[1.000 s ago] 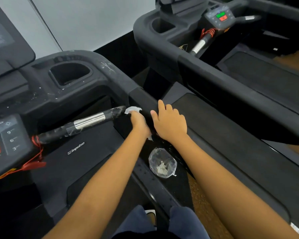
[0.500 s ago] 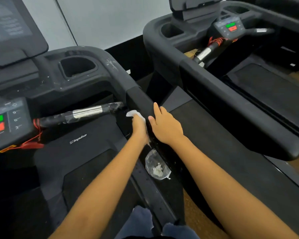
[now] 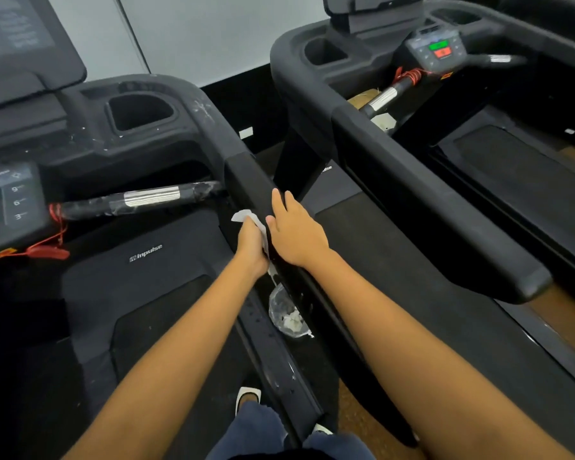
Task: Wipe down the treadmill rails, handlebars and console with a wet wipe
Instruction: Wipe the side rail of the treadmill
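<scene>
**While left hand (image 3: 251, 244) holds wet wipe (image 3: 246, 216), right hand (image 3: 296, 234) rests on handrail (image 3: 249, 184)**

The wet wipe touches the inner side of the handrail, and the left fingers are curled around it. The right fingers (image 3: 277, 201) lie straight and close together on top. A clear plastic bag (image 3: 287, 315) lies on the side rail (image 3: 273, 360) below.

Open belt (image 3: 160, 327) below the handlebar (image 3: 146, 197) left of the side rail (image 3: 251, 180)
</scene>
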Motion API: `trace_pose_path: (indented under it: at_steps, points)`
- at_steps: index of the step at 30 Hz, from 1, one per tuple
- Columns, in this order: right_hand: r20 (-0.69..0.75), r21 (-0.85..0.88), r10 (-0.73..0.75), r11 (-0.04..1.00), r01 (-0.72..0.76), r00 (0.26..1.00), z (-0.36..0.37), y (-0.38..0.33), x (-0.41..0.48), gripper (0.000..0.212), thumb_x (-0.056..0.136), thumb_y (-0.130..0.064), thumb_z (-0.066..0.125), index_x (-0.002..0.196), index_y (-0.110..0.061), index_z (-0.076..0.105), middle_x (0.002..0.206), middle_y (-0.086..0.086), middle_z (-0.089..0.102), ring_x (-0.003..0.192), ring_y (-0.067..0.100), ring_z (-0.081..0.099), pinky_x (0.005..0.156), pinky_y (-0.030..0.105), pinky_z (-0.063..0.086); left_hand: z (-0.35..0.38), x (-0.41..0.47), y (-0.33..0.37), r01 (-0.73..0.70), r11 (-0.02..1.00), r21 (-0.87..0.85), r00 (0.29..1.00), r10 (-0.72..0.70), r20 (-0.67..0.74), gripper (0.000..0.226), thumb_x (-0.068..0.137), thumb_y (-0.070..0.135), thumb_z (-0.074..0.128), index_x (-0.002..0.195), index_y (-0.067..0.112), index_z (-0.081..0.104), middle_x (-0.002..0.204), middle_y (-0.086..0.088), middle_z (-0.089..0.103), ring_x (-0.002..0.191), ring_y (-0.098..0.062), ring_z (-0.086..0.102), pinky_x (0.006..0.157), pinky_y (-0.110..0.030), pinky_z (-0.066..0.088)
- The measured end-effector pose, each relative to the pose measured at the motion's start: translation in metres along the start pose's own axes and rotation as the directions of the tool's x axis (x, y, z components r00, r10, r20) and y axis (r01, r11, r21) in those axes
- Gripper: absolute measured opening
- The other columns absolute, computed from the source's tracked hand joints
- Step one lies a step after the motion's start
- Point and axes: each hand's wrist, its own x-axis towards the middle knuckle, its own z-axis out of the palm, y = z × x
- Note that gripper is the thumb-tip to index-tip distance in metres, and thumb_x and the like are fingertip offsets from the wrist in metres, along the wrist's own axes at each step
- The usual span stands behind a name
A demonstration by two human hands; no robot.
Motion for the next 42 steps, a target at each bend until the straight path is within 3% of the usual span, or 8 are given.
trace_pose_path:
  at_steps: [3,6,10,13,18,30,35,42]
  points:
    - [-0.003,0.022,-0.019,1.0,0.019,1.0,0.0,0.001,-0.002,0.057,0.105,-0.032,0.026,0.155,-0.013,0.005,0.161,0.012,0.008,0.145,0.026,0.021,0.104,0.04,0.038,-0.002,0.014,0.019,-0.054,0.999,0.001,0.998,0.054,-0.038,0.055,0.098,0.052,0.029,0.116,0.015,0.065,0.11,-0.009,0.071,0.097,-0.025,0.067,0.089,-0.039,0.054]
    - [-0.017,0.058,-0.013,0.998,0.014,1.0,0.001,0.004,-0.005,0.055,0.105,-0.029,0.027,0.154,-0.014,0.008,0.161,0.01,0.01,0.144,0.025,0.024,0.102,0.039,0.039,-0.003,0.022,0.0,-0.084,0.994,0.064,0.991,0.09,-0.098,0.084,0.078,0.074,0.025,0.148,0.028,0.032,0.14,-0.004,0.053,0.117,-0.026,0.058,0.099,-0.048,0.047]
    - [-0.04,0.134,-0.002,0.991,0.008,0.999,-0.001,0.006,-0.006,0.051,0.105,-0.021,0.03,0.153,-0.014,0.016,0.16,0.009,0.016,0.135,0.026,0.039,0.096,0.037,0.042,0.003,-0.023,-0.067,-0.158,0.973,0.165,0.986,0.163,-0.016,0.119,0.048,0.099,0.026,0.151,0.041,0.012,0.158,0.008,0.024,0.139,-0.015,0.035,0.112,-0.043,0.034]
    - [-0.011,0.295,0.03,0.955,-0.026,0.999,-0.006,0.011,-0.004,0.049,0.104,-0.018,0.034,0.152,-0.018,0.024,0.16,0.004,0.021,0.133,0.026,0.042,0.099,0.035,0.038,0.017,-0.052,-0.092,-0.219,0.959,0.177,0.976,0.217,0.034,0.089,0.077,0.085,0.022,0.15,0.044,-0.008,0.161,0.013,0.003,0.148,-0.013,0.012,0.119,-0.045,0.019]
    - [0.022,0.403,0.032,0.915,-0.038,0.999,-0.009,0.021,-0.005,0.048,0.103,-0.014,0.036,0.15,-0.019,0.03,0.159,0.005,0.024,0.141,0.024,0.031,0.108,0.03,0.03,0.011,0.005,-0.035,-0.189,0.97,0.154,0.974,0.205,-0.099,0.078,0.081,0.061,0.023,0.152,0.033,0.006,0.155,-0.001,0.03,0.134,-0.025,0.041,0.108,-0.048,0.038]
    - [-0.045,0.199,0.0,0.98,0.009,0.999,0.001,0.016,-0.01,0.056,0.099,-0.004,0.034,0.152,-0.016,0.023,0.16,0.008,0.02,0.126,0.029,0.048,0.089,0.031,0.041,0.02,-0.063,-0.098,-0.271,0.945,0.186,0.961,0.277,-0.009,0.076,0.087,0.072,0.017,0.151,0.039,-0.007,0.161,0.012,0.005,0.147,-0.013,0.014,0.119,-0.045,0.019]
    - [-0.032,0.201,-0.017,0.979,0.023,0.999,-0.001,0.017,-0.011,0.055,0.1,-0.005,0.034,0.153,-0.015,0.022,0.16,0.009,0.019,0.131,0.03,0.043,0.094,0.034,0.041,0.007,-0.024,-0.057,-0.183,0.978,0.099,0.98,0.189,-0.059,0.078,0.085,0.07,0.027,0.149,0.025,0.028,0.141,-0.005,0.05,0.12,-0.024,0.057,0.099,-0.046,0.049]
    - [-0.061,0.155,-0.045,0.987,0.054,0.997,-0.001,0.016,-0.015,0.054,0.099,-0.006,0.034,0.152,-0.012,0.022,0.158,0.011,0.023,0.125,0.03,0.046,0.085,0.032,0.041,0.012,-0.038,-0.082,-0.136,0.989,0.057,0.983,0.142,-0.121,0.091,0.071,0.088,0.029,0.144,0.034,0.038,0.136,0.0,0.056,0.118,-0.019,0.058,0.102,-0.044,0.047]
